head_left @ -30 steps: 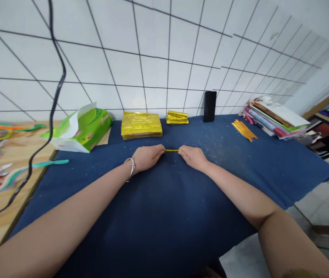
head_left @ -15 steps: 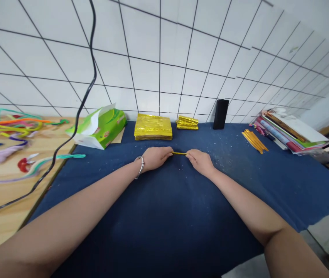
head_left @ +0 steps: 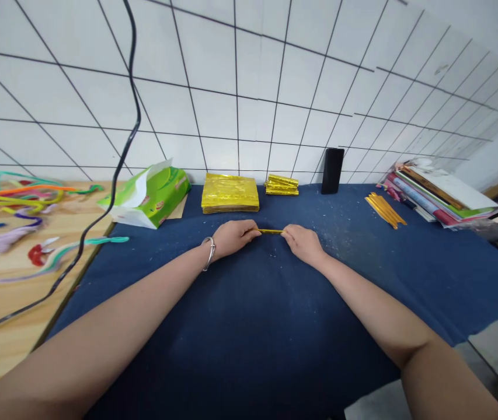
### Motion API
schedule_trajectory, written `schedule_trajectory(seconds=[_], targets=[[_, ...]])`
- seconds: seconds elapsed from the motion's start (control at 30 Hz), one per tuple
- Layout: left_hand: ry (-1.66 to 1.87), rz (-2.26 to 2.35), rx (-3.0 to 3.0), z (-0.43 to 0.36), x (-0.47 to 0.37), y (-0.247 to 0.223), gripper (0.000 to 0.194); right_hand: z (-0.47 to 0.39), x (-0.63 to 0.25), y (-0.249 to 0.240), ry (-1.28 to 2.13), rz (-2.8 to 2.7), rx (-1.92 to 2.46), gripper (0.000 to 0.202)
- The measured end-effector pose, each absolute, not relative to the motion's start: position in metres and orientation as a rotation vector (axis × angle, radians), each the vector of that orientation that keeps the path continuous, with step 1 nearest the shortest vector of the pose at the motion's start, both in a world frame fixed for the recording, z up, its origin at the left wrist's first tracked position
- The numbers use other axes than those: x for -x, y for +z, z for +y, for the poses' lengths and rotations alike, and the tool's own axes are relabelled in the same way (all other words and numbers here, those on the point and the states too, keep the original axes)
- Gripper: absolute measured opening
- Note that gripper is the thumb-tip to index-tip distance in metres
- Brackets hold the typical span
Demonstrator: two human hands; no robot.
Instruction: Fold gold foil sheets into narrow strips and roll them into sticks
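A thin gold strip (head_left: 271, 231) stretches level between my two hands, just above or on the dark blue cloth (head_left: 249, 326). My left hand (head_left: 235, 237), with a silver bangle at the wrist, pinches its left end. The right end is pinched in the fingers of my right hand (head_left: 302, 242). Behind my left hand lies a thick stack of gold foil sheets (head_left: 230, 193). A small pile of folded gold pieces (head_left: 282, 185) is to the right of that stack. Several flat orange-gold strips (head_left: 385, 210) lie farther right.
A black phone (head_left: 332, 171) leans on the tiled wall. A green tissue pack (head_left: 152, 194) stands at the back left. Coloured pipe cleaners (head_left: 25, 195) cover part of the wooden table. A black cable (head_left: 132, 134) hangs across the left side. Books (head_left: 443, 189) are piled at the right.
My left hand has shifted slightly left, and a little more of the gold strip shows between my hands. The camera view has moved slightly.
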State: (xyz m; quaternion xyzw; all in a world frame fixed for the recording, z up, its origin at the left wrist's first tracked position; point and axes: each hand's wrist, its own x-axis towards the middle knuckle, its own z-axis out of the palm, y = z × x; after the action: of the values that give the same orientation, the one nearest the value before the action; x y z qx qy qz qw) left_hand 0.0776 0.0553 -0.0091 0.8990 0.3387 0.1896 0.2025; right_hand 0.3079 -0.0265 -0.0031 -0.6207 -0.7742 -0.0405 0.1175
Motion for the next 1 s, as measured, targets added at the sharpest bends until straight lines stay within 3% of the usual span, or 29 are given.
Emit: schedule_trajectory(seconds=[0.27,0.6,1.0], targets=[[0.616,0.897,-2.506,0.0495,-0.0753,-0.0084,0.023,-0.0274,-0.3103,-0.0058,-0.081,-2.21,1.756,0.03],[0.778,0.986,-2.294,0.0565,-0.0731,-0.0148,0.029,-0.025,-0.3147,-0.0106,-0.047,-2.105,1.706,0.03],[0.787,1.037,-2.311,0.0564,-0.076,-0.0154,0.018,-0.0249,-0.3151,-0.0077,-0.135,-2.124,1.833,0.025]])
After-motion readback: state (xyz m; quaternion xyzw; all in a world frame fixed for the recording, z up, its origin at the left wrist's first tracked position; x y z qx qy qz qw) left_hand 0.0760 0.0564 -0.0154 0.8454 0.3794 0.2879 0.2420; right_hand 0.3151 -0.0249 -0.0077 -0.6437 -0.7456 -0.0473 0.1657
